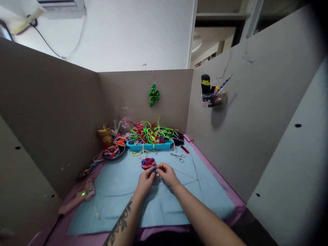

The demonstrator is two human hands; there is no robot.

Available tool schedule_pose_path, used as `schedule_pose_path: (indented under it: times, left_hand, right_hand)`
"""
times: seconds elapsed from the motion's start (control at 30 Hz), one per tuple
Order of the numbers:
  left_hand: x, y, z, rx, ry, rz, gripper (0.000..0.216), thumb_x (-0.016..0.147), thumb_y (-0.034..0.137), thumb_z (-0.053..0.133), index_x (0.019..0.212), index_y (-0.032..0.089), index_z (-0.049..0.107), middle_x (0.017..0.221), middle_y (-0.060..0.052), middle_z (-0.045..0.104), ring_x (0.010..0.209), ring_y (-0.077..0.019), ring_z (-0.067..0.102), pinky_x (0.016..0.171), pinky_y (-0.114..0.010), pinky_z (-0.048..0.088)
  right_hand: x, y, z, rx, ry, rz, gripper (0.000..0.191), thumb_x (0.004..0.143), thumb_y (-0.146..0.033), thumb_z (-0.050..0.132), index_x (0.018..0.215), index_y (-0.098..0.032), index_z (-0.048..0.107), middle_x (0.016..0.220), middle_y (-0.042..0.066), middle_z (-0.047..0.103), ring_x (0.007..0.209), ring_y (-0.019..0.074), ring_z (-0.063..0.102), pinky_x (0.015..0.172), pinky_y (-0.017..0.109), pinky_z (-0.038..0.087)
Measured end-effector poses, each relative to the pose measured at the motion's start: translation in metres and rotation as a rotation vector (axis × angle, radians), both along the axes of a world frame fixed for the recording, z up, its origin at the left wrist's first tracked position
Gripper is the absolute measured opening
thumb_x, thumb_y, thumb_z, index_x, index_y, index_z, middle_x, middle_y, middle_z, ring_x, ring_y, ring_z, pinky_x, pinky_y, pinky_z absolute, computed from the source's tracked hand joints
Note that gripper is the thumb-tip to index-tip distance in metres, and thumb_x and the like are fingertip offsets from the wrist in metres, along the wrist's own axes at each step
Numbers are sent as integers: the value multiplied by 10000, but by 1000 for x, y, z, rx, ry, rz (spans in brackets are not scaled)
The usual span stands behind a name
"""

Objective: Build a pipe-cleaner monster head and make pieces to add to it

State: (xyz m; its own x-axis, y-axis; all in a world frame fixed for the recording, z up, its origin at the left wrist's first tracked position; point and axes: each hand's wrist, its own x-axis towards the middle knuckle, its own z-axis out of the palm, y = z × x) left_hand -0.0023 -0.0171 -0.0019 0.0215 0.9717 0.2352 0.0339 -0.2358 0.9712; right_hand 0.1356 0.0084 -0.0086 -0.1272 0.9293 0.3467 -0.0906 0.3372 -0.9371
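Head view — fingers of your left hand (146, 178) and right hand (166, 173) pinched on small blue piece (154, 169); probably light, soft — hold its edges. Red-purple bundle (148, 164) at eleven o'clock.

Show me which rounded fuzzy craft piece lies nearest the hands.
The red and purple piece, on the blue cloth just beyond the left hand; the pink and red piece in the round bowl and the orange piece beside it sit farther left.
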Motion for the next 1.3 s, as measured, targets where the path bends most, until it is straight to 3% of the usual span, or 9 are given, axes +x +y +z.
schedule_pose_path:
  times: [0.2, 0.33, 0.47, 0.67, 0.77, 0.87, 1.0, 1.13, 1.3]
  left_hand:
    - [0, 0, 5, -52, -31, -24, 422, 698, 371, 692, 1024, 105, 720, 747, -70, 722, 618, -164, 620, 600, -268, 465]
    - [2, -1, 5, -63, -18, -72, 309, 683, 403, 721, 781, 110, 728, 595, -21, 632, 537, -129, 529, 526, -235, 377]
    - [1, 1, 0, -78, -8, -102, 350, 658, 463, 745, 634, 123, 667, 528, 7, 558, 495, -104, 456, 489, -222, 311]
    - [0, 2, -2, -128, -18, -158, 398, 697, 506, 700, 612, 124, 627, 527, 4, 558, 464, -86, 442, 475, -213, 308]
    - [2, 0, 1, -143, -26, -174, 373, 679, 480, 717, 626, 120, 633, 525, 13, 557, 456, -79, 445, 472, -208, 314]
    - [4, -2, 2, -152, -42, -170, 352, 628, 438, 758, 731, 115, 665, 560, 21, 573, 464, -80, 468, 474, -207, 342]
    - [4, -1, -1, -143, -75, -93, 441, 576, 395, 793, 895, 131, 643, 650, 16, 608, 472, -88, 517, 479, -220, 395]
    - [3, 1, -3, -119, -88, -18, 365, 629, 431, 756, 804, 144, 613, 530, 48, 551, 425, -85, 482, 449, -211, 361]
    - [4, 1, -1, -114, -88, -6, 383, 658, 517, 711, 690, 157, 581, 465, 61, 508, 411, -87, 467, 440, -208, 338]
  right_hand:
    - [1, 0, -2, 40, -68, -10, 119, 736, -210, 600, 816, -192, 687, 775, 18, 663, 734, 177, 594, 691, 286, 467]
    - [2, -2, 0, 73, -101, -12, 146, 744, -193, 579, 816, -202, 705, 817, 26, 657, 788, 185, 599, 725, 294, 468]
    - [3, -5, 5, 106, -119, -14, 136, 730, -184, 584, 771, -211, 711, 828, 29, 620, 822, 192, 588, 681, 273, 455]
    - [1, -7, 9, 104, -111, -34, 225, 688, -154, 617, 878, -227, 713, 908, 29, 587, 861, 188, 567, 641, 249, 414]
    - [0, -7, 9, 89, -93, -10, 100, 681, -183, 642, 756, -212, 701, 886, 34, 587, 858, 196, 570, 622, 247, 416]
    - [1, -5, 7, 56, -61, -4, 11, 664, -210, 667, 659, -204, 660, 862, 33, 600, 859, 203, 571, 632, 253, 432]
    - [4, 4, 2, -50, 14, -12, 133, 701, -325, 658, 697, -199, 616, 733, 7, 600, 703, 168, 564, 611, 265, 455]
    - [4, 10, -3, -160, 84, 45, 254, 695, -432, 667, 747, -204, 567, 624, -36, 574, 534, 121, 527, 521, 245, 446]
    - [6, 7, 0, -221, 105, 120, 334, 640, -390, 734, 852, -202, 558, 589, -63, 586, 471, 94, 512, 486, 222, 432]
